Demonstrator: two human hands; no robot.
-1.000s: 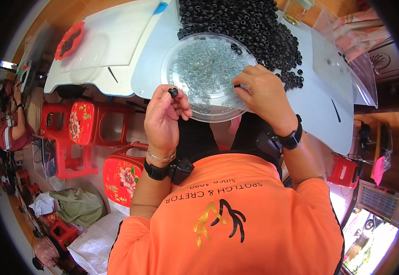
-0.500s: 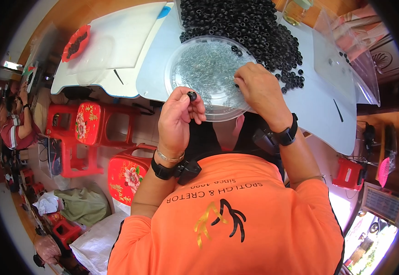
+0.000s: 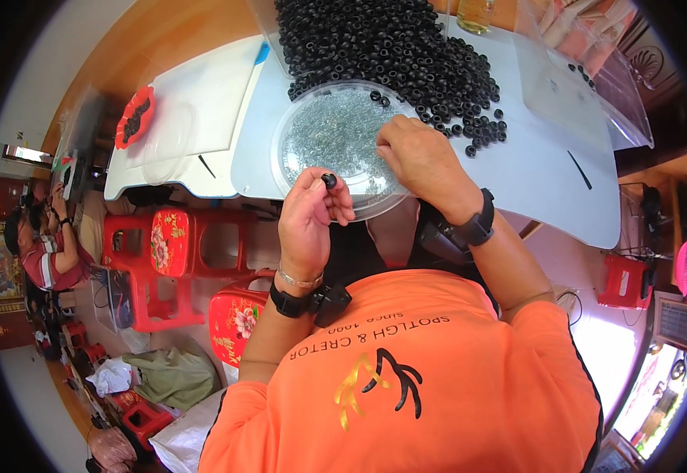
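**A small black ring pinched over the dish of metal pieces**

The left hand holds one small black ring between the thumb and the first fingertips, closed narrowly on it. The ring sits just above the near rim of the clear round dish, a little left of the middle of the scene. The right hand rests on the right part of the dish, with curled fingers down in the small silver metal pieces that fill it. I cannot tell if these fingers hold a piece or only touch them.

Behind the dish, on the far side of the white table, lies a big heap of black rings of the same kind, with some loose ones scattered to the right.

The ring looks very light and probably made of rubber or plastic, so a little soft and not fragile. It is small and round, so it can easily roll or slip away. A pinch on its outer edge, as here, seems the best hold, because it leaves the hole free. The metal pieces look tiny, hard and smooth, and they are probably best taken one at a time with the fingertips.

To the left stands a red plastic stool.
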